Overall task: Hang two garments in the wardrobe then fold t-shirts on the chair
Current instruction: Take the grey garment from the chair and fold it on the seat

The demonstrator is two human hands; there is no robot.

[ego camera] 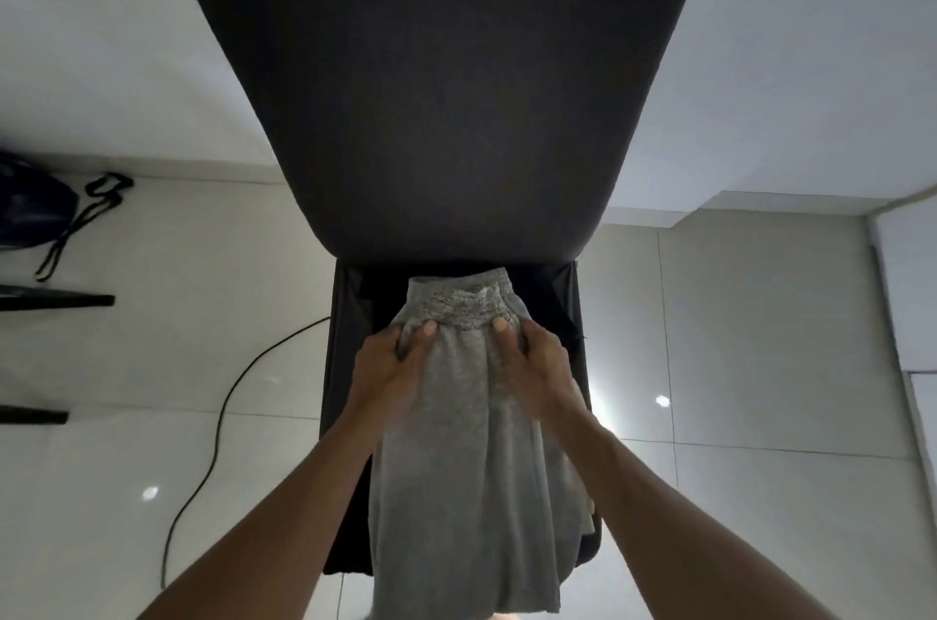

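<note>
Because folding needs a flat, steady surface at a reachable height, the dark chair (456, 87) is serving as a worktable, its broad backrest filling the view from the middle up to twelve o'clock and its seat (350, 366) lying just below centre, mostly covered. Lying across that seat is a grey t-shirt (476, 467), running from its ribbed end near the backrest down to six o'clock, where its lower part is hanging over the front edge of the seat toward the person, likely because the cloth is longer than the seat is deep. Both hands are working on the upper part of the cloth: the left hand (393, 360), at about nine o'clock of the shirt, is gripping a bunch of fabric, while the right hand (532, 360), at about three o'clock, is curling over the opposite side with its thumb pressing down; holding both sides at once is probably keeping the fold even. Off at nine o'clock a dark bag (30, 203) is sitting on the pale floor, and a black cable (223, 411) is trailing across the tiles at eight o'clock, well apart from the chair.
</note>
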